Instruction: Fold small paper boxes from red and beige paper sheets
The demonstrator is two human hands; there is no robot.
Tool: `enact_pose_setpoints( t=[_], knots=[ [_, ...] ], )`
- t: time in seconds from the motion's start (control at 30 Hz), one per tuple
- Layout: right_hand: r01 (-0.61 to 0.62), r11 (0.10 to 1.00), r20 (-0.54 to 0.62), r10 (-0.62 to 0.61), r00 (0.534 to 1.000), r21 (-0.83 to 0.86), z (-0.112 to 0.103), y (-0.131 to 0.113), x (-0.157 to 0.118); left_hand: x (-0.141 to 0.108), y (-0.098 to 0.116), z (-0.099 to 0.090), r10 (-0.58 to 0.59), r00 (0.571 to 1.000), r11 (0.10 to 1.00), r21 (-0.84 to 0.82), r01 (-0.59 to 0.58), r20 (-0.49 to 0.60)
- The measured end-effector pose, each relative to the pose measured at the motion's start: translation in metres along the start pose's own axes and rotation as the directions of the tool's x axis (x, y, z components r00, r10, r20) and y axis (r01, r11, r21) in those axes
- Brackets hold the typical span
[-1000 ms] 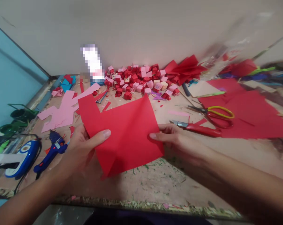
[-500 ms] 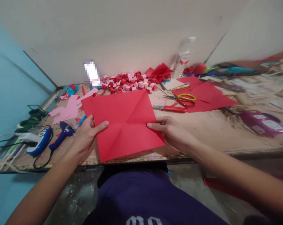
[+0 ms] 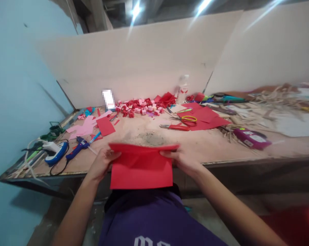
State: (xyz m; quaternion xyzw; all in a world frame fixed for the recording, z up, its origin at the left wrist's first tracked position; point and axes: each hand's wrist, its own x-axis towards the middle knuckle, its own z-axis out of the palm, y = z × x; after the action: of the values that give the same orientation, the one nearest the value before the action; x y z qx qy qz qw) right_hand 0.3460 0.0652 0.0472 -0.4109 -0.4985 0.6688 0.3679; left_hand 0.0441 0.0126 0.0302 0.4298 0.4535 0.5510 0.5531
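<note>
A creased red sheet of paper (image 3: 141,172) hangs over the front edge of the table, bent along its upper part so the far side looks foreshortened. My left hand (image 3: 103,162) pinches its left side, thumb on top. On the right side my right hand (image 3: 183,160) grips it the same way, fingers hidden beneath. Beyond it lie a smaller red paper piece (image 3: 105,126), red-handled pliers (image 3: 176,127) and scissors (image 3: 187,119) with yellow and red handles.
Many small red and pink paper cubes (image 3: 141,107) are heaped by the wall. A blue glue gun (image 3: 79,147) and a power strip (image 3: 56,153) with cords sit at left. Red sheets (image 3: 205,118), a clear bottle (image 3: 183,90) and a purple tape measure (image 3: 251,138) are at right.
The red sheet has come nearer my body and tilted, its upper part now bent. The smaller red piece behind it shows now. My view has lifted, showing ceiling lights.
</note>
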Motion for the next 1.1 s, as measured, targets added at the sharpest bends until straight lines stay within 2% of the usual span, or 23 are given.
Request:
enact_pose_setpoints(
  t=[0.1, 0.2, 0.27, 0.33, 0.4, 0.5, 0.53, 0.57, 0.63, 0.7, 0.8, 0.87, 0.93, 1.0, 1.07, 1.1],
  knots=[
    [0.055, 0.998, 0.006, -0.055, 0.998, -0.015, -0.006, -0.001, -0.002, -0.005, 0.003, -0.006, 0.005, 0.998, 0.999, -0.034, -0.007, -0.062],
    [0.096, 0.995, 0.019, -0.096, 0.995, -0.04, -0.01, 0.003, -0.005, -0.01, 0.005, -0.006, 0.014, 0.998, 0.996, -0.085, -0.02, -0.065],
    [0.147, 0.981, 0.039, -0.143, 0.989, -0.125, -0.012, 0.007, -0.007, -0.012, 0.005, -0.003, 0.032, 0.998, 0.996, -0.076, -0.037, -0.058],
    [0.237, 0.94, 0.102, -0.218, 0.971, -0.247, -0.012, 0.008, -0.011, -0.013, 0.004, 0.0, 0.097, 0.993, 0.995, 0.009, -0.097, -0.063],
    [0.341, 0.878, 0.218, -0.279, 0.935, -0.337, -0.015, 0.004, -0.018, -0.013, 0.003, 0.002, 0.184, 0.98, 0.978, 0.109, -0.176, -0.071],
    [0.429, 0.799, 0.393, -0.265, 0.88, -0.421, -0.024, -0.011, -0.034, -0.016, 0.006, 0.004, 0.287, 0.955, 0.943, 0.202, -0.266, -0.082],
    [0.437, 0.777, 0.406, -0.257, 0.877, -0.452, -0.028, -0.018, -0.04, -0.018, 0.009, 0.005, 0.317, 0.945, 0.928, 0.234, -0.29, -0.085],
    [0.441, 0.764, 0.371, -0.282, 0.885, -0.471, -0.03, -0.023, -0.045, -0.02, 0.014, 0.007, 0.346, 0.935, 0.911, 0.268, -0.314, -0.083],
    [0.433, 0.767, 0.252, -0.353, 0.901, -0.474, -0.03, -0.031, -0.051, -0.023, 0.025, 0.015, 0.382, 0.923, 0.881, 0.313, -0.353, -0.034],
    [0.42, 0.805, 0.202, -0.369, 0.907, -0.418, -0.018, -0.031, -0.05, -0.024, 0.038, 0.027, 0.388, 0.917, 0.858, 0.325, -0.397, 0.095],
    [0.403, 0.847, 0.3, -0.307, 0.903, -0.346, 0.012, -0.017, -0.038, -0.021, 0.051, 0.047, 0.37, 0.869, 0.795, 0.373, -0.479, 0.328],
    [0.362, 0.854, 0.355, -0.229, 0.906, -0.374, 0.029, -0.004, -0.029, -0.019, 0.052, 0.055, 0.365, 0.851, 0.781, 0.372, -0.501, 0.378],
    [0.266, 0.888, 0.278, -0.166, 0.946, -0.376, 0.039, 0.007, -0.025, -0.018, 0.043, 0.058, 0.394, 0.868, 0.812, 0.329, -0.483, 0.303],
    [0.194, 0.926, 0.134, -0.158, 0.978, -0.323, 0.044, 0.014, -0.026, -0.02, 0.028, 0.057, 0.418, 0.897, 0.858, 0.261, -0.441, 0.141],
    [0.158, 0.957, 0.017, -0.159, 0.987, -0.244, 0.046, 0.019, -0.03, -0.023, 0.01, 0.055, 0.392, 0.92, 0.901, 0.201, -0.384, -0.002],
    [0.146, 0.968, -0.013, -0.152, 0.988, -0.205, 0.048, 0.02, -0.031, -0.024, 0.002, 0.055, 0.356, 0.934, 0.92, 0.188, -0.344, -0.037]
  ],
)
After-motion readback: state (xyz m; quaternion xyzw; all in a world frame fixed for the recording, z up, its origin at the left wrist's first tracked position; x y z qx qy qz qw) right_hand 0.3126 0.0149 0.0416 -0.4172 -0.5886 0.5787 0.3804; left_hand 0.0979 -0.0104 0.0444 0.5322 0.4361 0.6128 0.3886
